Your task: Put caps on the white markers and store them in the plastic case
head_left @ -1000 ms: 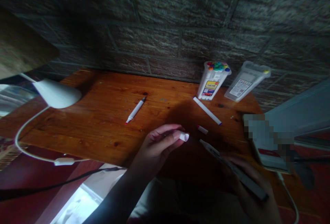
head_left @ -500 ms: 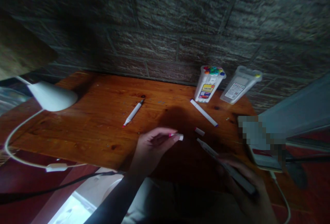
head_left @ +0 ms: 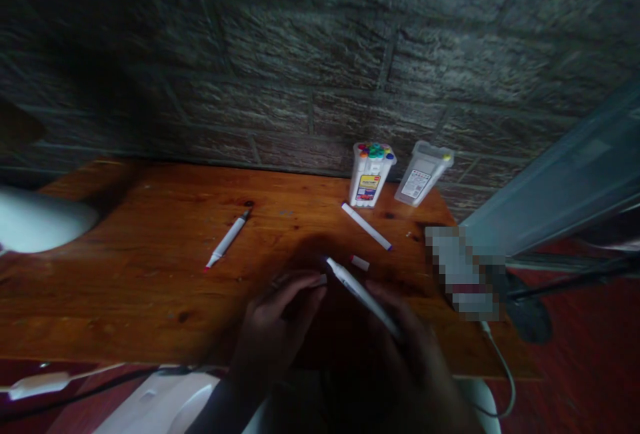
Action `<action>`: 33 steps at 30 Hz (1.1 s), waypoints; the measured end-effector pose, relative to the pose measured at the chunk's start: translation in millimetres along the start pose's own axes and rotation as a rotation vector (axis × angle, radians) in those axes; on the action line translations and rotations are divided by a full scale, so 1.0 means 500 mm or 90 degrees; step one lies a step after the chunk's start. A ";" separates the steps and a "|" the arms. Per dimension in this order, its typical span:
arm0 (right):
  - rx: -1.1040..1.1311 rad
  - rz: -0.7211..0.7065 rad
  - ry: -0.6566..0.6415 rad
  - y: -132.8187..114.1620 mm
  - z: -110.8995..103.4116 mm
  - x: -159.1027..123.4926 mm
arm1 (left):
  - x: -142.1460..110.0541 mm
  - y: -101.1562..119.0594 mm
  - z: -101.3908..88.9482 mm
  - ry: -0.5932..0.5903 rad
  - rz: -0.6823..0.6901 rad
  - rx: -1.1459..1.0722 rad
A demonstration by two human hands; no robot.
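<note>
My left hand [head_left: 280,317] pinches a small marker cap [head_left: 320,280], mostly hidden by the fingers. My right hand [head_left: 410,347] is closed around a white marker [head_left: 361,295], its uncapped tip pointing up and left, a short gap from the left fingertips. Just beyond that marker a loose white cap [head_left: 360,263] with a reddish end lies on the wooden table [head_left: 150,274]. A capped white marker with purple ends [head_left: 367,227] rests behind it. Further left lies an uncapped marker [head_left: 227,241] with a red tip at its near end and a dark far end.
A clear case full of coloured markers [head_left: 370,177] stands at the back, beside a nearly empty clear case [head_left: 423,174]. A phone-like object [head_left: 463,274], blurred out, lies at the right edge with a white cable [head_left: 503,361]. A white lamp base [head_left: 45,221] stands left.
My view has shifted right, so the table things sit further left. My hands have come closer together, the right hand's marker tip now near the cap in the left fingers.
</note>
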State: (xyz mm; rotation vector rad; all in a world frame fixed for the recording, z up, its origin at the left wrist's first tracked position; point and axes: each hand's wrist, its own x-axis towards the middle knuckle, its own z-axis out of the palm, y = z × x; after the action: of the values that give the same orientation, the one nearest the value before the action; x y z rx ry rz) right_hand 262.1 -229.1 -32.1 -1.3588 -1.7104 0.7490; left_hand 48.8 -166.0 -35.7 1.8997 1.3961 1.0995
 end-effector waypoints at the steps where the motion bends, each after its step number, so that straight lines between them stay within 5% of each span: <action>1: 0.016 0.005 0.014 -0.005 0.010 0.000 | -0.007 0.013 0.000 -0.026 -0.033 -0.042; 7: 0.124 0.053 0.004 -0.022 0.066 0.014 | -0.017 0.050 0.018 -0.098 -0.258 -0.376; 10: 0.070 0.016 0.002 -0.026 0.060 0.033 | -0.001 0.048 0.018 -0.075 -0.278 -0.452; 14: -0.018 -0.067 0.016 -0.030 0.014 0.083 | 0.040 0.046 -0.015 -0.031 -0.241 -0.429; 17: -0.081 -0.039 0.070 -0.017 -0.027 0.142 | 0.086 0.038 -0.049 -0.026 -0.145 -0.340; 22: -0.252 -0.053 0.158 0.023 -0.088 0.264 | 0.160 0.020 -0.080 -0.102 -0.010 -0.170; 26: -0.305 -0.037 0.294 0.007 -0.143 0.366 | 0.199 0.029 -0.091 -0.161 0.027 -0.156; 33: -0.374 -0.006 0.150 -0.035 -0.204 0.474 | 0.221 0.038 -0.103 -0.159 0.064 -0.191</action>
State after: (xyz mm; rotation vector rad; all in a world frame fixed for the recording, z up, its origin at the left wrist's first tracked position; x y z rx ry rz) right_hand 319.7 -7.0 87.5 -1.7439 -1.8106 0.0584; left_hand 29.3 -70.0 39.4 1.8281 0.9512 1.0137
